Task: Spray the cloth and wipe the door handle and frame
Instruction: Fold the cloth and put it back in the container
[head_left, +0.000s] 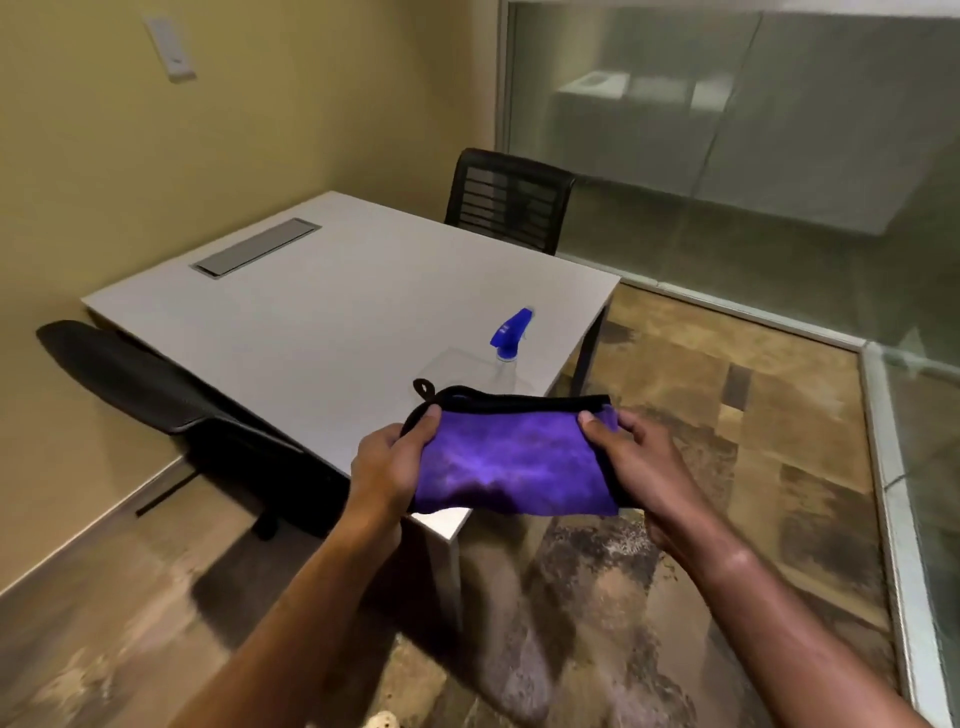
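We hold the cloth stretched between both hands, not yet sprayed as far as we can judge.

Nearest us, our left hand (390, 460) and right hand (638, 457) each have a closed grip on one end of the purple cloth (511, 460), thumbs on top, above the near corner of the desk (322, 312). Just beyond stands the spray bottle (506, 353), untouched near the desk's edge. Farther off sit two black chairs (511, 200) and a glass partition (727, 130); no door handle or frame is in view. To spray, one hand must let go: we could drop the slack cloth, or knock the clear bottle off the edge when reaching.
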